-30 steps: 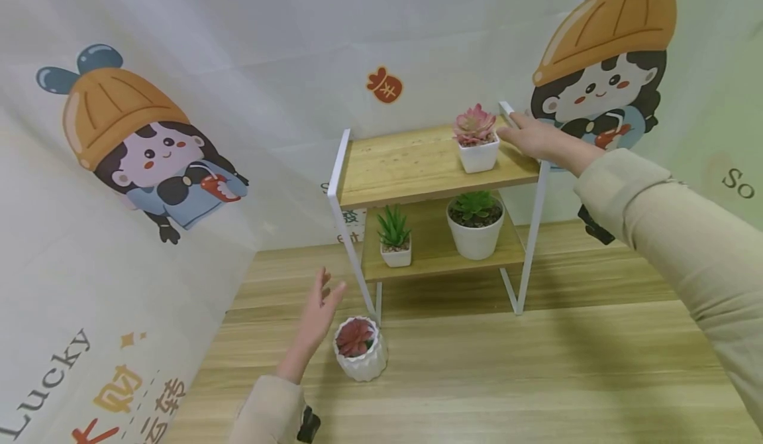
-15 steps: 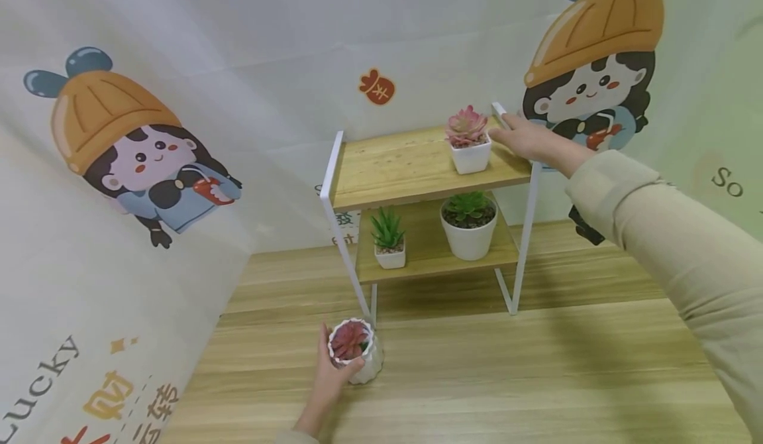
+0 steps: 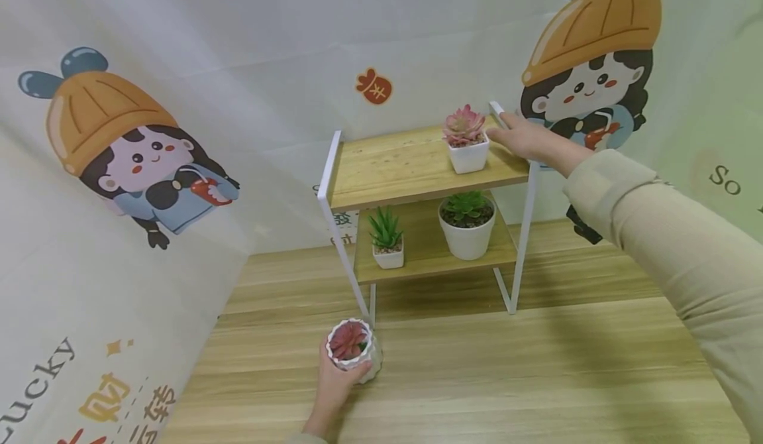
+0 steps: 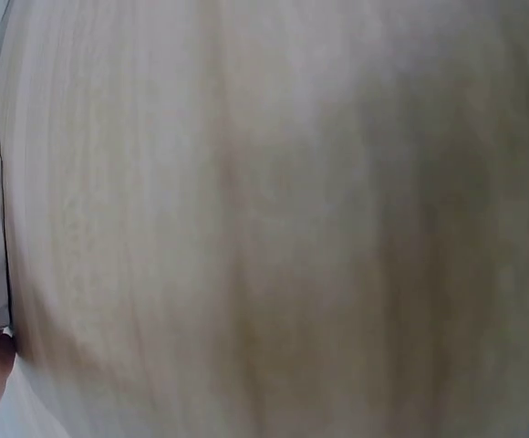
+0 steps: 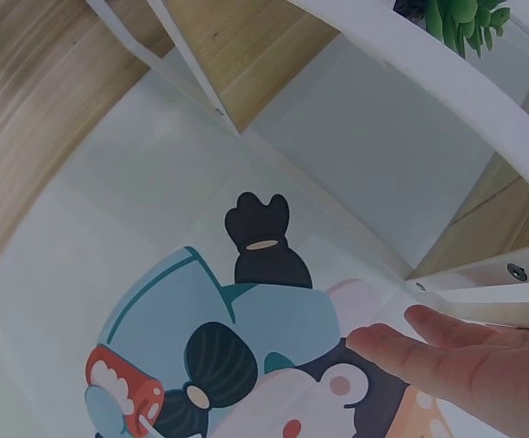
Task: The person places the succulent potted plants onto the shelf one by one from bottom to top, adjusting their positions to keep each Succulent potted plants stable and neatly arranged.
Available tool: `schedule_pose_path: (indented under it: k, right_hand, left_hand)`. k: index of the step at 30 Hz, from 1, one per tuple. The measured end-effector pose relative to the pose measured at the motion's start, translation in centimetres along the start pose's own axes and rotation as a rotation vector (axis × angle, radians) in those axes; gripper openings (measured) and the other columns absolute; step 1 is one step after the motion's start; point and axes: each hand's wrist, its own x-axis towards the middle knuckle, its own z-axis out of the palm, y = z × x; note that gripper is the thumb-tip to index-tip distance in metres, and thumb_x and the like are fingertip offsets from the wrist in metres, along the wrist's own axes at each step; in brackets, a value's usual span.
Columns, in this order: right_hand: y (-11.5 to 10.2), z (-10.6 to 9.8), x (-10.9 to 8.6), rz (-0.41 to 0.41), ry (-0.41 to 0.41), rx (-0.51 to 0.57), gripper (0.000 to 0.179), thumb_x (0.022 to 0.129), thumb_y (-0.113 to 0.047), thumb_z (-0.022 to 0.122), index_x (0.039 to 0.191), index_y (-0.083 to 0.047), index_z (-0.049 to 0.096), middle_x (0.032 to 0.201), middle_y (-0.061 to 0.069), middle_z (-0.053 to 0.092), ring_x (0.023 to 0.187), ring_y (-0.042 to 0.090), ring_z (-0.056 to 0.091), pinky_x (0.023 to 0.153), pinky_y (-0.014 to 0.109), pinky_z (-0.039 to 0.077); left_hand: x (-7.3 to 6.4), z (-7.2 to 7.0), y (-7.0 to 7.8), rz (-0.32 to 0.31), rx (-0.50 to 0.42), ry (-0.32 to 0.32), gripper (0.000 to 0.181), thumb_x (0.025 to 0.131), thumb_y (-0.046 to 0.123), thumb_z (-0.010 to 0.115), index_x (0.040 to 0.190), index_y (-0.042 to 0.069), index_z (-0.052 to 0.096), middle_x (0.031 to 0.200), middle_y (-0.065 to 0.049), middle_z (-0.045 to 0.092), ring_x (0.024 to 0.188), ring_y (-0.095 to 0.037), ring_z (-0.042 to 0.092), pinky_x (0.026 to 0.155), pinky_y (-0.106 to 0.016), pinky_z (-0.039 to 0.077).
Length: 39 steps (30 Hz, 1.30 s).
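On the wooden surface, by the shelf's front left leg, my left hand (image 3: pixel 338 379) grips a white ribbed pot with a red succulent (image 3: pixel 348 342). Thumb and fingers lie on opposite sides of it. My right hand (image 3: pixel 524 138) rests at the right end of the two-tier shelf (image 3: pixel 393 164), by its white rail. Right beside its fingertips stands a square white pot with a pink succulent (image 3: pixel 467 156); whether they touch is unclear. In the right wrist view, fingers (image 5: pixel 438 360) stretch out past the frame. The left wrist view shows mostly blurred wood.
On the lower tier stand a small square pot with a spiky green plant (image 3: pixel 389 258) and a larger round white pot with a green succulent (image 3: pixel 467 237). Behind the shelf hangs a pale printed cloth (image 3: pixel 286 99). Wooden surface (image 3: pixel 477 364) spreads out in front.
My left hand has come down from beside the ribbed pot and closed round it. The right hand stays at the shelf's right end. The head view has shifted slightly.
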Motion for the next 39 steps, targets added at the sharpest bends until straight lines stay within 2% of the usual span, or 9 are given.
schedule_pose_path:
  k: [4,8,11,16,22,26,30,36,39]
  right_hand:
    - [-0.1,0.1,0.1,0.003,-0.001,-0.005,0.068,0.098,-0.042,0.019,0.144,-0.001,-0.011,0.149,0.025,-0.011,0.135,0.044,-0.006,0.111,0.055,0.001]
    - [-0.1,0.1,0.2,0.004,0.001,-0.012,0.068,0.098,-0.041,0.019,0.144,-0.001,-0.011,0.149,0.025,-0.011,0.136,0.044,-0.007,0.111,0.054,0.000]
    - [-0.1,0.1,0.3,0.008,0.001,-0.018,0.067,0.098,-0.040,0.019,0.144,0.000,-0.011,0.149,0.025,-0.011,0.136,0.043,-0.008,0.111,0.053,0.000]
    - [0.1,-0.1,0.1,0.013,0.001,-0.024,0.067,0.098,-0.040,0.019,0.144,0.000,-0.011,0.149,0.025,-0.011,0.136,0.044,-0.006,0.111,0.054,0.001]
    - [0.1,0.0,0.1,0.014,0.001,-0.013,0.067,0.098,-0.041,0.020,0.144,-0.002,-0.011,0.149,0.023,-0.013,0.136,0.042,-0.009,0.111,0.055,0.000]
    - [0.1,0.1,0.1,0.010,0.007,-0.003,0.067,0.098,-0.040,0.020,0.144,-0.001,-0.011,0.149,0.024,-0.012,0.136,0.041,-0.009,0.111,0.054,-0.001]
    - [0.1,0.1,0.2,0.007,0.008,0.007,0.067,0.098,-0.039,0.020,0.144,0.000,-0.010,0.149,0.024,-0.011,0.136,0.041,-0.009,0.112,0.053,-0.001]
    - [0.2,0.1,0.2,0.003,0.009,0.002,0.067,0.098,-0.039,0.020,0.144,0.000,-0.010,0.149,0.024,-0.012,0.136,0.041,-0.009,0.111,0.053,-0.001]
    - [0.2,0.0,0.1,0.003,0.009,0.001,0.067,0.098,-0.039,0.020,0.144,0.000,-0.010,0.149,0.024,-0.011,0.136,0.042,-0.009,0.111,0.053,0.000]
  left_hand:
    - [-0.1,0.1,0.0,-0.014,0.033,0.028,0.083,0.059,-0.015,0.075,0.129,-0.005,0.032,0.110,0.002,0.060,0.099,-0.004,0.060,0.089,-0.018,0.046]
    - [-0.1,0.1,0.0,-0.001,-0.017,0.020,0.082,0.059,-0.019,0.073,0.128,-0.006,0.032,0.110,0.002,0.062,0.099,-0.008,0.061,0.090,-0.021,0.047]
    - [-0.1,0.2,0.0,-0.008,-0.011,0.027,0.081,0.058,-0.019,0.073,0.127,-0.007,0.032,0.110,-0.005,0.063,0.098,-0.008,0.062,0.088,-0.021,0.048]
    - [-0.2,0.4,0.6,-0.077,0.102,0.057,0.083,0.058,-0.011,0.078,0.126,-0.006,0.031,0.113,-0.023,0.059,0.093,-0.001,0.060,0.086,-0.016,0.047]
    - [-0.5,0.7,1.4,-0.084,0.103,0.061,0.083,0.058,-0.012,0.078,0.127,-0.007,0.031,0.114,-0.026,0.058,0.094,-0.002,0.061,0.085,-0.018,0.048]
    - [-0.9,0.7,1.6,-0.074,0.178,0.068,0.083,0.057,-0.007,0.081,0.125,-0.006,0.035,0.113,-0.023,0.060,0.093,0.000,0.060,0.085,-0.015,0.047]
    - [-1.4,0.8,2.1,-0.104,0.271,0.086,0.082,0.058,0.000,0.083,0.126,-0.004,0.037,0.113,-0.019,0.062,0.097,-0.006,0.060,0.086,-0.016,0.047]
    - [-1.9,0.9,3.5,-0.152,0.491,0.115,0.085,0.056,0.012,0.085,0.126,-0.006,0.039,0.117,-0.020,0.057,0.106,-0.027,0.055,0.093,-0.035,0.042]
    - [-1.9,0.9,4.5,-0.160,0.487,0.086,0.085,0.057,0.012,0.084,0.126,-0.006,0.039,0.117,-0.021,0.057,0.104,-0.028,0.057,0.093,-0.036,0.043]
